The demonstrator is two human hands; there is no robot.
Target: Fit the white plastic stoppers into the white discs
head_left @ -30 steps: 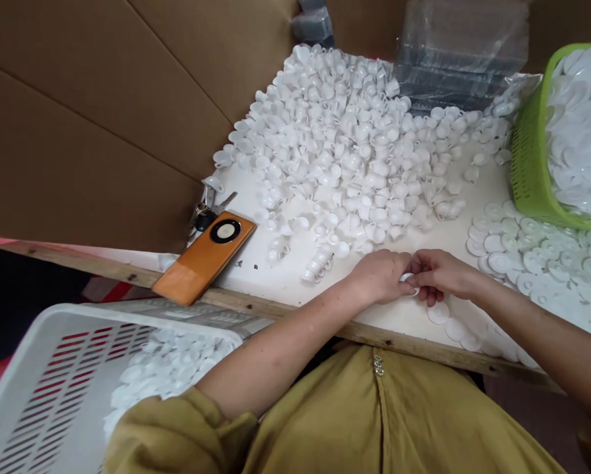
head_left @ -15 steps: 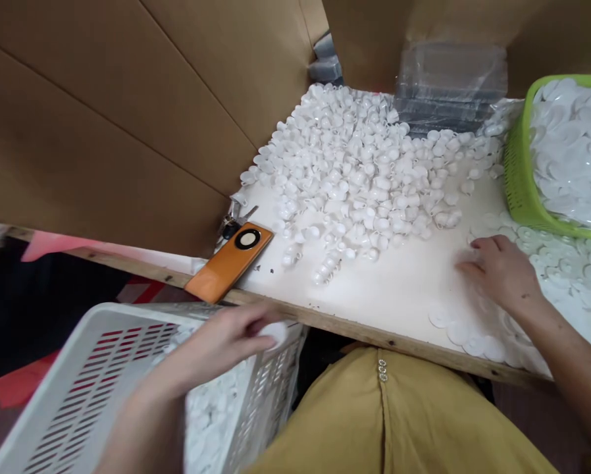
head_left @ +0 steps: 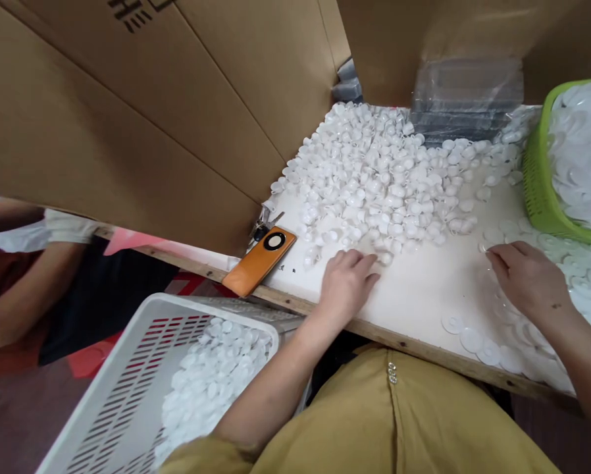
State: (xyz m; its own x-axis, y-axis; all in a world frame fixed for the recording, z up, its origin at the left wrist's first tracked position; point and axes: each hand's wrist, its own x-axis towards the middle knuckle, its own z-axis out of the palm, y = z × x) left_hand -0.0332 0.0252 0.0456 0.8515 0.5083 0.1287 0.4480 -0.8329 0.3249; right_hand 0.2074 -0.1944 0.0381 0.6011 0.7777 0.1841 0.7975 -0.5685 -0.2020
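Observation:
My left hand [head_left: 347, 284] is over the near edge of a heap of small white cup-shaped plastic pieces [head_left: 374, 178], its fingers a little apart and pointing down at the tabletop. Some pieces lie just beyond its fingertips, and what is under the palm is hidden. On the right, my right hand [head_left: 530, 280] is closed, with thumb and fingertips pinching what looks like a thin white disc [head_left: 482, 249]. Flat white round discs [head_left: 473, 340] lie scattered below and beside this hand.
An orange phone [head_left: 260, 260] and keys [head_left: 262, 230] lie at the left table edge. Below stands a white basket [head_left: 150, 303] of white pieces. A green basket [head_left: 536, 178] holds more discs. Cardboard [head_left: 177, 118] walls the table; plastic-wrapped packs [head_left: 466, 102] stand behind. Another person's arm [head_left: 24, 296] is at left.
My left hand has moved from above the white basket up to the cups on the table, and the white piece it held is gone from view. The right hand stays near the discs.

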